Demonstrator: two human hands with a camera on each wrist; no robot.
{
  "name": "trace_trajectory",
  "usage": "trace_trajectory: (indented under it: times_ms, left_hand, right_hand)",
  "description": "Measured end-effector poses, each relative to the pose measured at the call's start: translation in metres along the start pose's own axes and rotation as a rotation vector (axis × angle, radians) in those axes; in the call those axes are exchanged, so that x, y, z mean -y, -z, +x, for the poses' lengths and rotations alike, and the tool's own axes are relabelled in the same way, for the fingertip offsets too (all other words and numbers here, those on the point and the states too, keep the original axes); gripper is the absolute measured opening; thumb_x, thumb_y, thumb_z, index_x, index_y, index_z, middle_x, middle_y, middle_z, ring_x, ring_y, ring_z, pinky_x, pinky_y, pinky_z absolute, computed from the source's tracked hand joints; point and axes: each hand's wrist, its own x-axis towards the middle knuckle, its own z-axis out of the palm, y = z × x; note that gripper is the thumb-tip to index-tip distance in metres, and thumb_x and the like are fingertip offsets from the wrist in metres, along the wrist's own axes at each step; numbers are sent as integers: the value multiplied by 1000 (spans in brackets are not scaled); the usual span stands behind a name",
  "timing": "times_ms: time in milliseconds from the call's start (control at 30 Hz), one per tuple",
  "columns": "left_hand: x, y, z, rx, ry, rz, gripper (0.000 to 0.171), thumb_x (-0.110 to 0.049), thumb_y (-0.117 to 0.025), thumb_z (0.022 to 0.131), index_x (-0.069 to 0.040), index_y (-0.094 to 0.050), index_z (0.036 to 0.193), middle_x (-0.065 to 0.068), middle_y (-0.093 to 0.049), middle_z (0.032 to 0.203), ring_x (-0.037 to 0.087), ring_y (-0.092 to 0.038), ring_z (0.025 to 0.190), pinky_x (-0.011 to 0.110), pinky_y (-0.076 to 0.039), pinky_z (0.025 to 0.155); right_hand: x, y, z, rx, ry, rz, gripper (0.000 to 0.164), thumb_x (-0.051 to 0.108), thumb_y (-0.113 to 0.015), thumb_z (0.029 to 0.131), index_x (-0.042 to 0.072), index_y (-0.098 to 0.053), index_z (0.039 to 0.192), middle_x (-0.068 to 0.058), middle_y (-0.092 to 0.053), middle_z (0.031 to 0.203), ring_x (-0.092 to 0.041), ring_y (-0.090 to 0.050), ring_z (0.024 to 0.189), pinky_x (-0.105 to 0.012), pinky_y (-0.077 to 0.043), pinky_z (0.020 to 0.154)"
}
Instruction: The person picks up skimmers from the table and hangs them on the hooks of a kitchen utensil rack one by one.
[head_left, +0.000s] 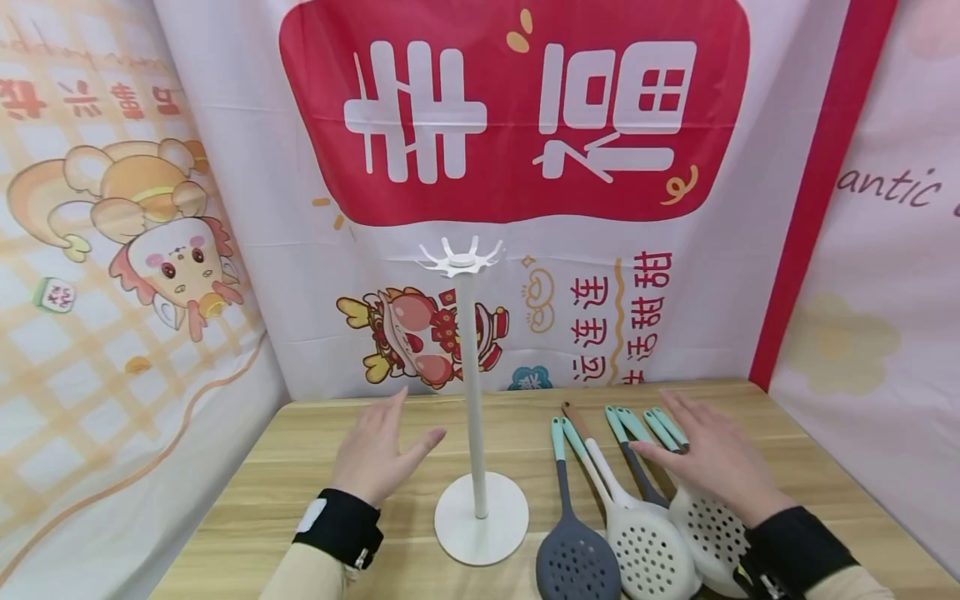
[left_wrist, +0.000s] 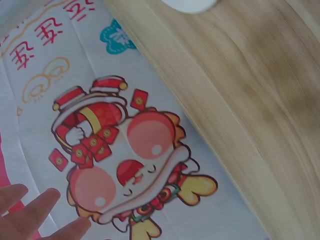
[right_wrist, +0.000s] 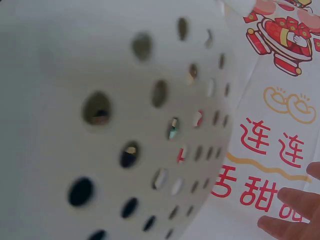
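Note:
A white stand with a ring of hooks on top rises from a round base on the wooden table. To its left my left hand is held with fingers extended and thumb out, touching nothing. Over the mint-green handles at the right hovers my right hand, fingers spread and straight. Beneath and beside it lie a dark grey skimmer, a white skimmer and another white skimmer, partly hidden by my wrist. A perforated white head fills much of the right wrist view, close to the camera.
A brown-tipped handle lies among the other utensil handles. Behind the wooden table hangs a printed cloth with a red panel. More printed cloth closes off the left and right sides.

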Motion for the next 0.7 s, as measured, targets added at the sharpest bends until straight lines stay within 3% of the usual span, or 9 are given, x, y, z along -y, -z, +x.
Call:
trace_trajectory:
  times_ms: [333,533,700]
  left_hand:
    - [-29,-9,2,55,48,-208,88,-71,-53,89,-16,-34,154,11,-51,148,38,-49,135,61,-44,105]
    - [-42,-16,3,60,7,-298,82,-67,-54,91,-14,-37,152,8,-61,138,32,-60,123,58,-51,97]
    - [-50,-24,4,85,-15,-368,80,-63,-56,93,-10,-39,151,9,-64,132,30,-65,116,56,-54,94]
  right_hand:
    - [-2,-12,-3,62,-42,76,115,87,-48,77,1,-35,151,-34,-45,144,-56,-42,130,-73,-38,99]
    - [-6,-18,-3,118,-65,39,102,78,-57,81,-8,-52,136,-35,-54,134,-54,-50,123,-67,-45,96]
    - [-8,-23,-2,155,-90,41,92,68,-64,83,-11,-56,130,-37,-57,128,-53,-54,119,-65,-47,95]
